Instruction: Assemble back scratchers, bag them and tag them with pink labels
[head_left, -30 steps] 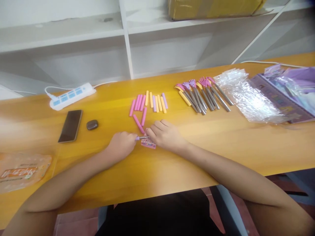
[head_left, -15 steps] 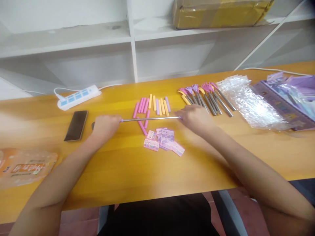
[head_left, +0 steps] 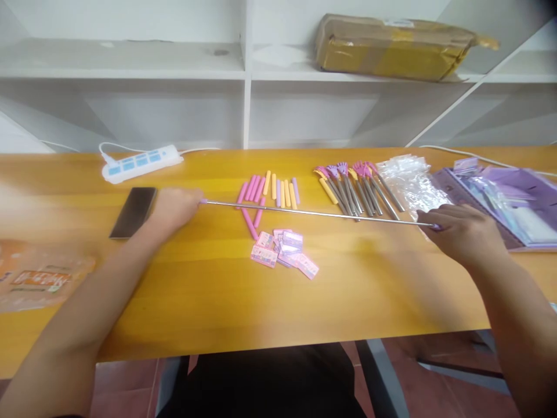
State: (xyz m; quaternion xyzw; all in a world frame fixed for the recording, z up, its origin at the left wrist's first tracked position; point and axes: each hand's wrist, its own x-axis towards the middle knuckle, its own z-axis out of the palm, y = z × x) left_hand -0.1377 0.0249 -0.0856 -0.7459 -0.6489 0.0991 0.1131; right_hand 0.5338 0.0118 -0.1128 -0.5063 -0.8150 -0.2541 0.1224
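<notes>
A telescopic back scratcher is stretched out long above the table, a thin metal rod with purple showing at both ends. My left hand is closed around its left end, close to a dark phone. Its right end sits in my closed right hand, in front of the clear plastic bags. Under the rod lie several pink, orange and purple tubes. Small printed cards are piled just nearer to me. More back scratchers, with coloured hand-shaped heads, lie together at the back right.
A white power strip stands at the back left. Crumpled clear bags and a purple box with wrapped items fill the right side. An orange-printed plastic package lies at the left; a taped carton rests on the shelf.
My right hand has moved far to the right, and the rod between my hands is much longer. My left hand has shifted slightly left. The camera view has tilted upward.
</notes>
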